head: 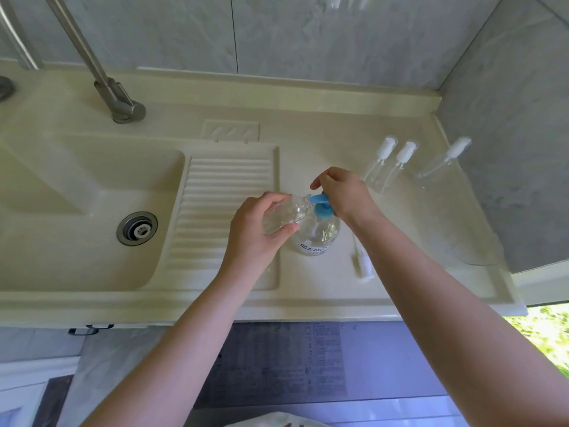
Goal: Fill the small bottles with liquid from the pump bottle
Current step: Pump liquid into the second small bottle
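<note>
Left hand (261, 223) grips a small bottle (284, 214), fingers curled round its body, cap off. The bottle is tilted, long axis running up and to the right, so its open neck meets the tip of the blue spout (317, 198).

Right hand (340, 192) sits on top of the pump head (323, 211), fingers bent down over it; whether they press or merely rest, cannot tell. Pump bottle (317, 238) stands upright on the counter (308, 143), just right of the ribbed drainboard (224, 211).

Key relation: neck and spout tip appear to touch, the neck lying left of the pump, below the spout end. Judgement: the downstroke must not shift the spout off the neck, or liquid spills over the left fingers.

A loose cap with tube (361, 260) lies on the counter right of the pump bottle. Three capped small bottles (397, 167) stand well apart, further right; fill level not readable.
</note>
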